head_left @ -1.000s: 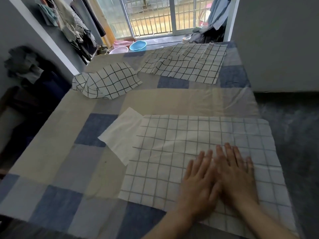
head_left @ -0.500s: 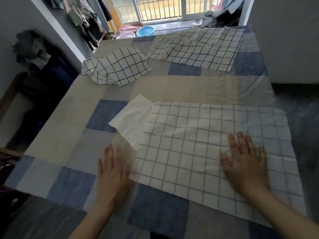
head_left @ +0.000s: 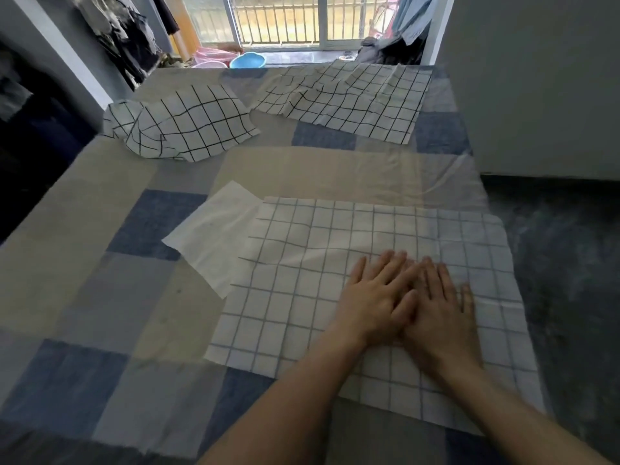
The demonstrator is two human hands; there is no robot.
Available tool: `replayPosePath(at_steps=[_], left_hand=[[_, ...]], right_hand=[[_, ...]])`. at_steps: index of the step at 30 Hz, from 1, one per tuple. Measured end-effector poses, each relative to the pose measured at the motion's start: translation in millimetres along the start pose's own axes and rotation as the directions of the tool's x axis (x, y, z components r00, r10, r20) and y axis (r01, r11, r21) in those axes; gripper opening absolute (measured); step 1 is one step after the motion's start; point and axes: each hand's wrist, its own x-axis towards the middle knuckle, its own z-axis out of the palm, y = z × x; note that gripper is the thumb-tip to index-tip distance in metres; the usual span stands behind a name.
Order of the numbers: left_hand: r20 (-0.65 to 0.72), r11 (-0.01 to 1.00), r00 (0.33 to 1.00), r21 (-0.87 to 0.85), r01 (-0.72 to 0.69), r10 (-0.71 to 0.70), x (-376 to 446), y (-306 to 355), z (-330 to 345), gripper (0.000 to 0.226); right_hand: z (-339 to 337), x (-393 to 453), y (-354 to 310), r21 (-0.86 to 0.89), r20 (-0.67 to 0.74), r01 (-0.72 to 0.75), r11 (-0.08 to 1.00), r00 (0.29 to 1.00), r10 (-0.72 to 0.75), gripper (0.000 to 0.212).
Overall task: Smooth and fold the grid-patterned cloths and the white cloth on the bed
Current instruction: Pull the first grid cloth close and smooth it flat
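A pale cloth with a blue grid (head_left: 318,280) lies flat on the near right of the bed (head_left: 100,263). My left hand (head_left: 375,297) and my right hand (head_left: 439,310) rest flat on it side by side, fingers spread, thumbs touching, holding nothing. A plain white cloth (head_left: 214,236) pokes out from under its left edge. A crumpled black-grid cloth (head_left: 181,125) sits at the far left. A wrinkled black-grid cloth (head_left: 345,99) lies spread at the far right.
The bed has a blue, grey and beige patchwork cover. A grey wall (head_left: 536,78) borders the far right, with dark floor (head_left: 563,263) beside the bed. Clothes hang at the left (head_left: 117,28). Beyond the bed are a blue basin (head_left: 248,60) and a barred balcony door.
My left hand has come back from the bed cover left of the blue-grid cloth to the cloth's middle, beside my right hand. The cloths lie as before.
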Motion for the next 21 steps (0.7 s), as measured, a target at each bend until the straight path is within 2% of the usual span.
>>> replayPosePath(at_steps=[2,5,9,13,16,18,19,20,21], left_hand=[[0.002,0.997,0.999,0.072,0.032,-0.033,2.2,-17.8,-6.1,0.059],[0.003,0.982,0.995,0.164,0.097,-0.098,9.0,-59.5,-21.3,0.057],[0.021,0.969,0.985,0.183,0.164,-0.171,16.3,-112.0,-46.2,0.059],[-0.025,0.933,0.958,0.222,0.284,-0.286,22.3,-154.5,-64.2,0.059],[-0.034,0.926,0.95,0.218,0.309,-0.31,23.0,-177.0,-75.2,0.056],[-0.02,0.889,0.915,0.23,0.397,-0.403,27.3,-182.2,-83.5,0.056],[-0.037,0.849,0.874,0.22,0.481,-0.485,32.2,-177.8,-85.1,0.058],[-0.074,0.811,0.833,0.195,0.552,-0.549,39.5,-167.0,-85.5,0.059],[-0.123,0.81,0.825,0.161,0.564,-0.551,47.8,-148.6,-83.8,0.06]], right_hand=[[-1.0,-0.9,-3.3,0.032,-0.021,-0.017,0.999,1.0,0.018,0.068],[-3.3,-1.2,-4.1,0.041,-0.006,-0.032,0.999,0.999,0.032,0.069],[-4.5,-0.3,-2.7,0.068,0.013,-0.034,0.997,0.999,0.034,0.069],[-5.8,-0.2,-1.9,0.094,0.021,-0.035,0.995,0.999,0.033,0.07],[-7.1,-0.8,-1.8,0.102,0.017,-0.027,0.994,1.0,0.025,0.069],[-8.5,0.1,-2.0,0.107,0.015,-0.028,0.994,1.0,0.027,0.068],[-8.6,0.2,-2.1,0.111,0.017,-0.03,0.993,0.999,0.028,0.068],[-8.5,0.5,-2.5,0.113,0.017,-0.032,0.993,0.999,0.03,0.068],[-8.2,0.6,-2.7,0.108,0.018,-0.034,0.994,0.999,0.033,0.069]])
